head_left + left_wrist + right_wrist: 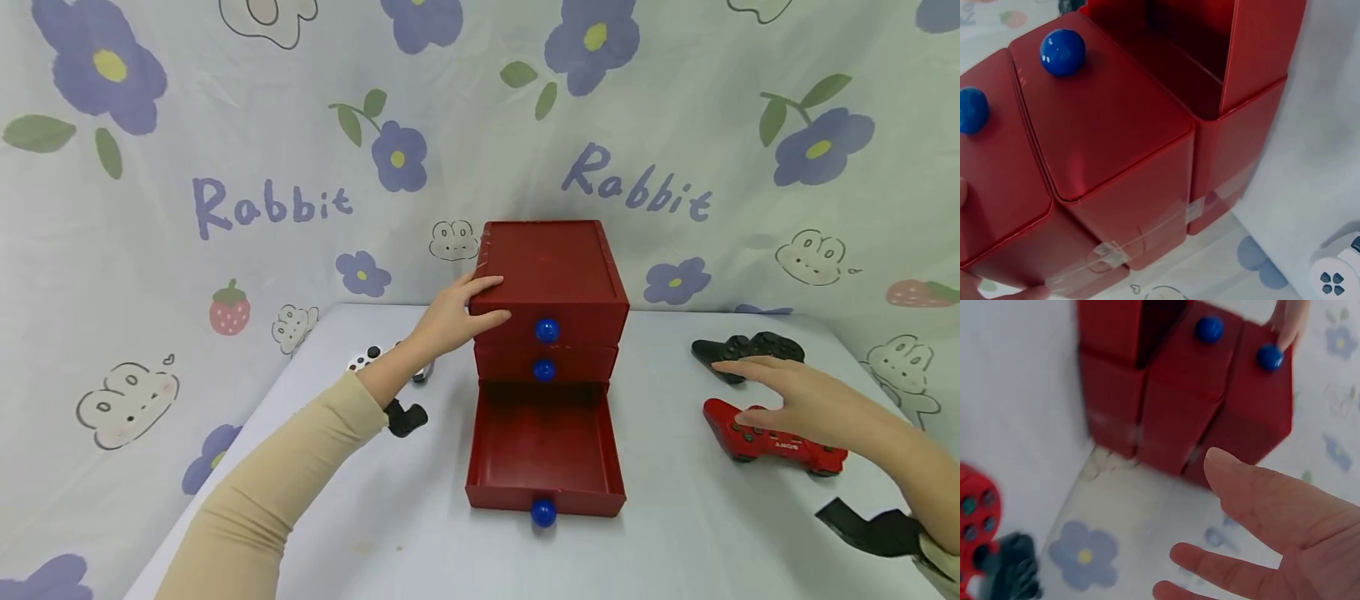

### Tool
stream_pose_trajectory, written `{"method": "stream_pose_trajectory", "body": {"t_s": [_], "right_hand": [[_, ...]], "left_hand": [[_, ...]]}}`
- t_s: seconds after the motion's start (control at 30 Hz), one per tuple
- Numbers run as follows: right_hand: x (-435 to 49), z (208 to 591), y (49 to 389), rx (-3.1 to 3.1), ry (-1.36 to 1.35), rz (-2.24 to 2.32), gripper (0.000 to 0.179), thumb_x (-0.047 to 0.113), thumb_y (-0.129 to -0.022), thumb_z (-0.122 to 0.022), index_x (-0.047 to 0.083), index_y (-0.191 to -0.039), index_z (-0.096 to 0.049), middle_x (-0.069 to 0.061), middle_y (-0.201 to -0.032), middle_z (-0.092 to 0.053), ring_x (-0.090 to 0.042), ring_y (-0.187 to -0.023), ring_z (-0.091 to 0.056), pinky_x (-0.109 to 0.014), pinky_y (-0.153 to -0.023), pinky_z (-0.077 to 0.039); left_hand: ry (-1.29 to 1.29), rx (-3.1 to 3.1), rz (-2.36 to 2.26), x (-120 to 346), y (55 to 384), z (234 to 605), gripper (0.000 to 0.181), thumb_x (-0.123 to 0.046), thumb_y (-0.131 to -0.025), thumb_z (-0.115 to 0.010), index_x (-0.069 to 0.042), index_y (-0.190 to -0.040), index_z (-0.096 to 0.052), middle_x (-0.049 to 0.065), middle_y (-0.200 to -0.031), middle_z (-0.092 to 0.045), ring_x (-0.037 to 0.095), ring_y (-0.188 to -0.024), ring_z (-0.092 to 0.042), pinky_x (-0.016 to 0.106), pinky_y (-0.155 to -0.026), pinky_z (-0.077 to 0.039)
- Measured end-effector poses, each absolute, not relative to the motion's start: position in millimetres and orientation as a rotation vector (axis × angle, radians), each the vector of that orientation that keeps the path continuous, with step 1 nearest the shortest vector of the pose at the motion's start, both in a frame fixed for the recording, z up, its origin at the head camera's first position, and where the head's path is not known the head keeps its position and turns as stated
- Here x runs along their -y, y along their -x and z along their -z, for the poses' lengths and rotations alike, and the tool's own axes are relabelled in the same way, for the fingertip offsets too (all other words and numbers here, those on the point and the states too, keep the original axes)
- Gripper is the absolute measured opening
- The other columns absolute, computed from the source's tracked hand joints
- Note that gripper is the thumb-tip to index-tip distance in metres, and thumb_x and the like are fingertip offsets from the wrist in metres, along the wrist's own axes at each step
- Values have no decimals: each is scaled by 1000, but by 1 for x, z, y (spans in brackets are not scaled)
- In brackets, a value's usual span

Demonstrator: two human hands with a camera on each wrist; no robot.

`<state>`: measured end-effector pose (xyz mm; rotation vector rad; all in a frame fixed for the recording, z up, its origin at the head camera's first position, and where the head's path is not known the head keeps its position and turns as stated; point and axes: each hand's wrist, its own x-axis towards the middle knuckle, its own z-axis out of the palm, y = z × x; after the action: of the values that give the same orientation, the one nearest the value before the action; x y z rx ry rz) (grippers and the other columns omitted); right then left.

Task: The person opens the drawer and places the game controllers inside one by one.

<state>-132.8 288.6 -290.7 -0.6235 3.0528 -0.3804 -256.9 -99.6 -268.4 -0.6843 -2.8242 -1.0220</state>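
A red drawer cabinet (pixel 551 258) with blue knobs stands at the back; its bottom drawer (pixel 543 450) is pulled out, with nothing inside, and the two above are closed. My left hand (pixel 457 312) rests on the cabinet's upper left corner, thumb at the front of the top drawer, the other fingers over the top and side. My right hand (pixel 813 400) hovers at the right with its fingers spread, holding nothing. Below it lies a red game controller (pixel 787 446), and just beyond the fingertips a black game controller (pixel 757 346).
Left of the cabinet, behind my left forearm, a white controller (pixel 365 358) is partly hidden. A black strap end (pixel 405 418) hangs by my left wrist, another (pixel 870 529) by my right. A patterned curtain (pixel 480 150) backs the white table (pixel 420 542).
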Motion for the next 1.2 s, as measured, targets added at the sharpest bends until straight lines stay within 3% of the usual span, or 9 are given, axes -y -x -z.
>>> {"method": "stream_pose_trajectory", "body": {"t_s": [0.43,0.73,1.2], "right_hand": [[-362,346,147,-2914,512,560,79,26,-61,-70,3,-125,-31,-25,-119,-36,-41,-104,-32,-56,-70,-35],[-372,382,151,-2789,495,681,76,27,-62,-70,3,-124,-32,-29,-115,-36,-43,-100,-36,-53,-68,-39],[-379,403,159,-2852,516,617,79,24,-58,-72,5,-123,-32,-25,-110,-42,-38,-96,-41,-50,-69,-40]], "left_hand": [[689,2812,1017,99,256,269,56,-47,-72,-56,-27,-123,-40,-1,-128,-32,16,-101,-42,32,-77,-41],[699,2794,1041,99,256,271,57,-47,-72,-56,-27,-123,-40,-2,-130,-29,17,-102,-42,33,-77,-41],[695,2780,1058,98,257,272,56,-46,-73,-56,-27,-123,-40,-3,-131,-28,16,-103,-41,32,-77,-41]]}}
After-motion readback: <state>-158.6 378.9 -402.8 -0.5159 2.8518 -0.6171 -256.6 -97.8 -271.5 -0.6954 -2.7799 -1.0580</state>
